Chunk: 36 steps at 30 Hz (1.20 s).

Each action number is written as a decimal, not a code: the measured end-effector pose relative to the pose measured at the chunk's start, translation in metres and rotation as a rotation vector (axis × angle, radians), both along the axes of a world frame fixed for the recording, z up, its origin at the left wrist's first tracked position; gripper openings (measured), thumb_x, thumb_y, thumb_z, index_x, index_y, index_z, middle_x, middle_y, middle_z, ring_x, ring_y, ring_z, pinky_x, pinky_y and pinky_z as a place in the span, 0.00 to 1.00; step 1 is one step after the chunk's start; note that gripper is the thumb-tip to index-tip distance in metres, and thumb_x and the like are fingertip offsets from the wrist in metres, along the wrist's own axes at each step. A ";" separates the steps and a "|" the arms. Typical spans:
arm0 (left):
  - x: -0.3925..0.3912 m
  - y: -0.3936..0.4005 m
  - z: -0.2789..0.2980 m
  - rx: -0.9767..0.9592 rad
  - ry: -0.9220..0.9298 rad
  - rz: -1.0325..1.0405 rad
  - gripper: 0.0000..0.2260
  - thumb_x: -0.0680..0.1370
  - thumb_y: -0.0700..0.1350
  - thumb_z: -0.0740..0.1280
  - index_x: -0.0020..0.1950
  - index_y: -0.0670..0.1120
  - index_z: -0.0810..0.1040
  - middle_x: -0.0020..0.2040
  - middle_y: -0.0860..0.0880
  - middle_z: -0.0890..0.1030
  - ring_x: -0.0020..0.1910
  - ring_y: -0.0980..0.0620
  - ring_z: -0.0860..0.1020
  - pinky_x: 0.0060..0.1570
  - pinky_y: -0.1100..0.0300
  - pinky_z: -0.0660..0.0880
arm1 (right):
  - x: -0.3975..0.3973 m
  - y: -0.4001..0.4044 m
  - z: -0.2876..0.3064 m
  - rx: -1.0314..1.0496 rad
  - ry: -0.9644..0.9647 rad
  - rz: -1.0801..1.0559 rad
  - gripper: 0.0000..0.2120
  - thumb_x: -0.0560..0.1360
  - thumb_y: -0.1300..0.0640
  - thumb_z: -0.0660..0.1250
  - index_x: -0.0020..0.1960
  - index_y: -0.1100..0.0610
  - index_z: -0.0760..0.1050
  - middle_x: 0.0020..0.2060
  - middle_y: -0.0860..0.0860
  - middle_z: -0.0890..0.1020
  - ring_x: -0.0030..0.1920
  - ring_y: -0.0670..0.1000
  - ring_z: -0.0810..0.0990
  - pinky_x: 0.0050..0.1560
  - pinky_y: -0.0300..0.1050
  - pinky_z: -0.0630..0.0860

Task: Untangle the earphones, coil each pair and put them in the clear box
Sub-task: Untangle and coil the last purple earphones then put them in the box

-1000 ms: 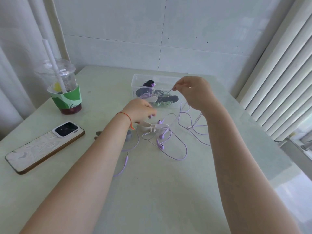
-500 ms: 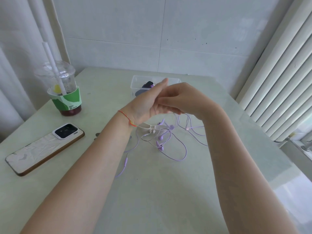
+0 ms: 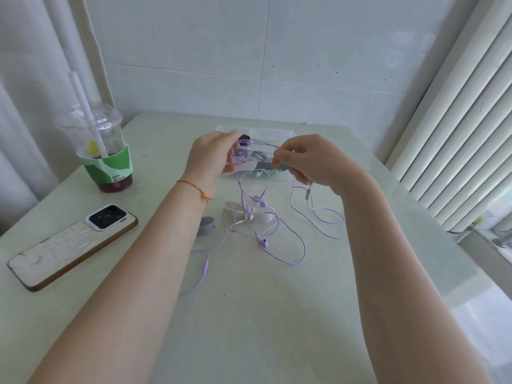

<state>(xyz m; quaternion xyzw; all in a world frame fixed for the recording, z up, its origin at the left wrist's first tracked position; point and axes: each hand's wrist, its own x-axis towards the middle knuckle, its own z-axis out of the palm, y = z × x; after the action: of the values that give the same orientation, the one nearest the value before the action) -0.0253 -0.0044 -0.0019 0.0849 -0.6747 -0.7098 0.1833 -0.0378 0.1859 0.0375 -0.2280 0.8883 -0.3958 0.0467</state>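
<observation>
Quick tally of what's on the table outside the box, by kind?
Purple earphone tangle: 1, held by left hand and right hand
White clip: 1
Grey clip: 1
Phone: 1
Cup: 1
Total: 5

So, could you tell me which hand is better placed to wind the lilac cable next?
Probably the right hand: it pinches the taut cable, while the left hand anchors the other end.

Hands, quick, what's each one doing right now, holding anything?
Left hand: holds the thin lilac earphone cable raised over the table, fingers curled round it.
Right hand: pinches the same cable, stretched between both hands.
</observation>
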 end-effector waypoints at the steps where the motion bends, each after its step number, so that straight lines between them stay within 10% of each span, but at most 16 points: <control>1: -0.001 0.000 -0.001 -0.033 0.009 -0.019 0.09 0.76 0.43 0.69 0.36 0.45 0.77 0.30 0.50 0.75 0.29 0.54 0.73 0.32 0.65 0.73 | 0.000 0.001 0.000 -0.010 0.001 -0.004 0.10 0.78 0.53 0.65 0.42 0.54 0.82 0.25 0.50 0.69 0.25 0.50 0.64 0.28 0.38 0.63; 5: 0.007 0.009 -0.003 -0.193 -0.011 -0.409 0.17 0.75 0.52 0.68 0.57 0.42 0.80 0.45 0.48 0.83 0.48 0.50 0.81 0.56 0.59 0.73 | 0.003 -0.003 0.000 0.114 -0.001 0.038 0.10 0.76 0.48 0.68 0.43 0.53 0.84 0.23 0.44 0.64 0.27 0.48 0.61 0.28 0.38 0.59; 8: 0.013 0.016 -0.004 -0.240 -0.043 -0.546 0.14 0.78 0.50 0.68 0.55 0.39 0.80 0.37 0.47 0.79 0.39 0.47 0.79 0.52 0.53 0.71 | 0.001 -0.005 -0.003 0.064 -0.034 0.038 0.11 0.76 0.53 0.67 0.44 0.62 0.79 0.28 0.48 0.68 0.30 0.48 0.63 0.33 0.41 0.61; 16: 0.010 0.004 -0.012 -0.214 -0.051 -0.502 0.08 0.80 0.43 0.65 0.45 0.43 0.82 0.37 0.46 0.82 0.40 0.48 0.80 0.57 0.52 0.76 | -0.007 -0.001 0.011 -0.736 0.084 -0.440 0.10 0.77 0.59 0.58 0.39 0.56 0.73 0.23 0.49 0.66 0.24 0.50 0.63 0.26 0.38 0.61; 21: 0.011 0.010 -0.008 -0.130 0.009 -0.433 0.09 0.80 0.44 0.65 0.46 0.49 0.85 0.48 0.48 0.84 0.50 0.52 0.80 0.60 0.55 0.72 | -0.015 -0.004 0.000 -0.147 -0.031 -0.445 0.10 0.73 0.62 0.60 0.38 0.59 0.78 0.31 0.53 0.74 0.34 0.54 0.72 0.38 0.44 0.70; 26: 0.011 0.010 -0.009 -0.234 -0.056 -0.391 0.07 0.79 0.47 0.67 0.50 0.48 0.85 0.43 0.50 0.84 0.45 0.52 0.80 0.54 0.57 0.72 | -0.008 -0.012 -0.006 -0.010 0.148 -0.278 0.21 0.75 0.65 0.57 0.65 0.54 0.75 0.64 0.50 0.75 0.64 0.47 0.73 0.59 0.39 0.69; 29: 0.013 0.012 -0.007 -0.292 -0.094 -0.422 0.06 0.79 0.46 0.67 0.48 0.48 0.84 0.42 0.49 0.84 0.42 0.52 0.80 0.47 0.60 0.73 | 0.000 -0.018 -0.002 -0.151 0.069 -0.086 0.21 0.73 0.69 0.55 0.56 0.53 0.80 0.53 0.44 0.81 0.45 0.34 0.77 0.46 0.32 0.71; 36: 0.015 0.012 -0.007 -0.309 -0.130 -0.415 0.07 0.78 0.49 0.69 0.47 0.47 0.84 0.41 0.50 0.83 0.40 0.54 0.78 0.31 0.63 0.67 | 0.001 -0.014 -0.007 0.115 -0.067 0.005 0.07 0.77 0.57 0.63 0.50 0.55 0.79 0.33 0.51 0.78 0.32 0.50 0.72 0.32 0.41 0.71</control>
<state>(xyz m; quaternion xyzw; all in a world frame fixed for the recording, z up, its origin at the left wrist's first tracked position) -0.0106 0.0078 -0.0085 -0.0390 -0.7885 -0.6138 0.0008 -0.0363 0.1718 0.0309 -0.2136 0.9071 -0.3514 0.0905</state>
